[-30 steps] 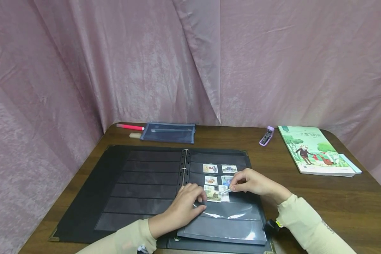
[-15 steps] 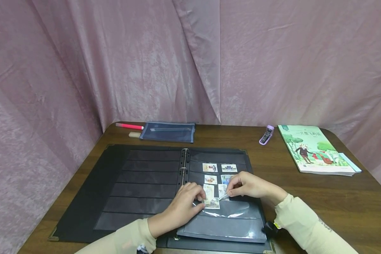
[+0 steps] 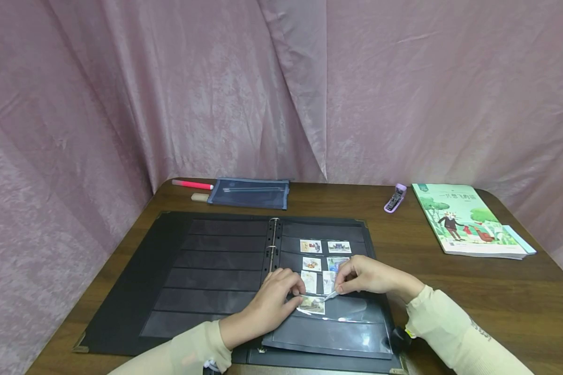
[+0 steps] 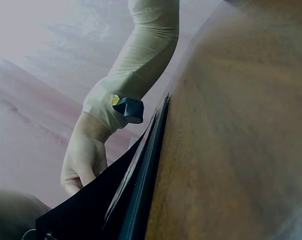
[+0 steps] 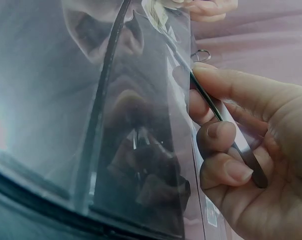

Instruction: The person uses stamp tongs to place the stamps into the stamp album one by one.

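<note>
In the head view, my right hand [image 3: 363, 275] pinches a pair of tweezers [image 5: 211, 102], slanted down and left. Their tip meets a postage stamp with a landscape picture [image 3: 312, 305], lying at the clear strip [image 3: 352, 310] of a pocket on the album's right page. My left hand [image 3: 279, 294] lies at this page's inner side, its curled thumb and fingers pinching the strip's edge beside the stamp. Two light stamps, one of them the pale stamp [image 3: 308, 282], sit in the row above. More stamps [image 3: 311, 246] fill the upper rows. The stamp album [image 3: 122, 291] lies open.
Beyond the album are a blue mesh pouch [image 3: 255, 198], a red pen [image 3: 192, 185] and a beige stick-like piece [image 3: 199, 197]. A purple gadget [image 3: 395, 199] and a green-covered book [image 3: 466, 219] lie at the right. A pink curtain [image 3: 216, 104] hangs behind the table [image 3: 478, 291].
The landscape stamp, at the tweezers' tip, has moved down from over the pale stamp to the pocket below it. My right hand has shifted slightly towards me; the left has stayed in place.
</note>
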The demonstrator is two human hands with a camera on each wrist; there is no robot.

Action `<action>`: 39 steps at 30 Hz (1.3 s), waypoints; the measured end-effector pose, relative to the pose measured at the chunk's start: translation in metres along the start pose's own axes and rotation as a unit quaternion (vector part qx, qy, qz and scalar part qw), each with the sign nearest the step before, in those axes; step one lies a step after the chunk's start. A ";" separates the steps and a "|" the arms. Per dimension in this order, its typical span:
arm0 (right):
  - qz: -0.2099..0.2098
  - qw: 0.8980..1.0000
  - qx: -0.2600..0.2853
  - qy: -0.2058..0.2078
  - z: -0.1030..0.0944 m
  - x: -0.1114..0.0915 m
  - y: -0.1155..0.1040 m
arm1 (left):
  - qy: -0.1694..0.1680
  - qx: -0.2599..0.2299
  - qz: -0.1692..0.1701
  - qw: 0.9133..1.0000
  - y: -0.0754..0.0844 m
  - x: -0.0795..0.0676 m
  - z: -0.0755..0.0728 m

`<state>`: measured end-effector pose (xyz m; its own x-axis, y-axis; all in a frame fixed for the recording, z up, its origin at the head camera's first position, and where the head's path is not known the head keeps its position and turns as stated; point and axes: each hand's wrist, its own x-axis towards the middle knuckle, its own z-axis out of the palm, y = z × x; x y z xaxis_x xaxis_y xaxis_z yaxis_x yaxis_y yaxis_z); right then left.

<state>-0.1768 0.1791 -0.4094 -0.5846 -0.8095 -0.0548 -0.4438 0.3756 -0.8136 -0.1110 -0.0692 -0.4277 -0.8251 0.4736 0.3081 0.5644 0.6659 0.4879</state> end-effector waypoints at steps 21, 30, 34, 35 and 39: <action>0.037 0.999 -0.011 0.011 -0.018 -0.015 0.000 | -0.009 -0.001 -0.004 1.000 0.000 0.001 -0.001; 0.064 0.996 -0.020 0.059 -0.039 -0.049 0.000 | -0.029 0.007 0.000 1.000 0.000 0.002 -0.004; 0.042 0.996 -0.027 0.073 -0.047 -0.066 0.003 | -0.043 0.020 0.007 0.999 0.000 0.003 -0.007; 0.040 0.996 -0.031 0.075 -0.050 -0.070 0.004 | -0.048 0.022 0.009 0.999 0.000 0.003 -0.008; 0.031 0.995 -0.044 0.084 -0.060 -0.087 0.008 | -0.058 0.031 0.021 0.998 -0.001 0.004 -0.011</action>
<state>-0.1708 0.2796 -0.3765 -0.7153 -0.6988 0.0001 -0.4561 0.4668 -0.7577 -0.1153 -0.0739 -0.4180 -0.7937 0.5637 0.2288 0.6025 0.6765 0.4235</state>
